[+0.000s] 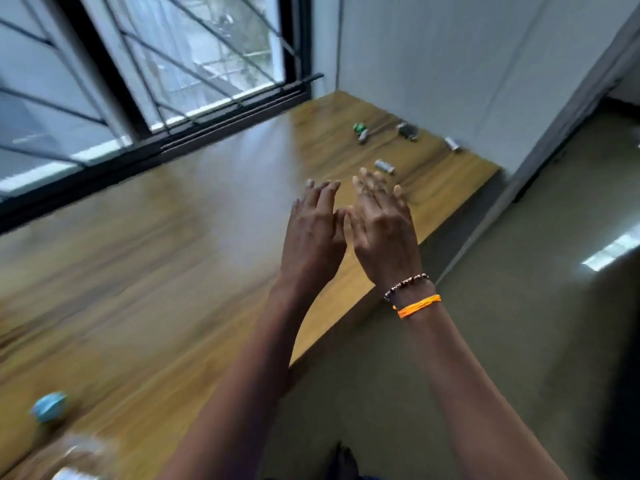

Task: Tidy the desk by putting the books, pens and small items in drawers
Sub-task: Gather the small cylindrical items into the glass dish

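Note:
Both arms reach out over the wooden desk (173, 254). My left hand (313, 230) and my right hand (381, 223) are held side by side above the desk's right part, fingers straight and spread, holding nothing. Just beyond my right fingertips lies a small grey cylinder (384, 166). Farther back near the wall lie a green item (359, 128) with a small grey piece beside it, a dark grey item (408, 130) and another small grey cylinder (453, 143). The picture is blurred, so the small items' make is unclear.
A light blue object (48, 407) sits at the desk's near left, next to a blurred clear object (79, 455) at the bottom edge. A barred window (156, 64) runs along the desk's far side. A white wall (467, 64) bounds the right end. Grey floor (502, 323) lies to the right.

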